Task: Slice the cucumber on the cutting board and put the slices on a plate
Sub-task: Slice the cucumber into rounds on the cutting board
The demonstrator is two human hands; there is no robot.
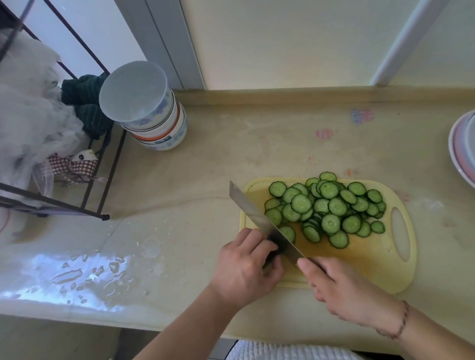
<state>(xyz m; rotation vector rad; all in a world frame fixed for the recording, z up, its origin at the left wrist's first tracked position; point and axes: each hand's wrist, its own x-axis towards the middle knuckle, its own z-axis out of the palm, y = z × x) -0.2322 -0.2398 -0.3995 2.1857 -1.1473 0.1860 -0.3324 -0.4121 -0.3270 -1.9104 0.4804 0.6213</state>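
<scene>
Worktop (256, 150): beige, with faint pink and blue stains toward the back and a wet patch with water drops (77, 275) at the near left. Stack of bowls (153, 112): back left, blue-patterned, one with an orange band. Dark wire rack (63, 197): far left, holding crumpled plastic bags (15, 116), a dark green cloth (87, 103) and a checked fabric item (69, 165).

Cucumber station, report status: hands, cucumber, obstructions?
Left hand grips the cucumber stub. Right hand holds the knife, blade on the stub. Slices piled on the cutting board; none plated. No obstructions.
</scene>
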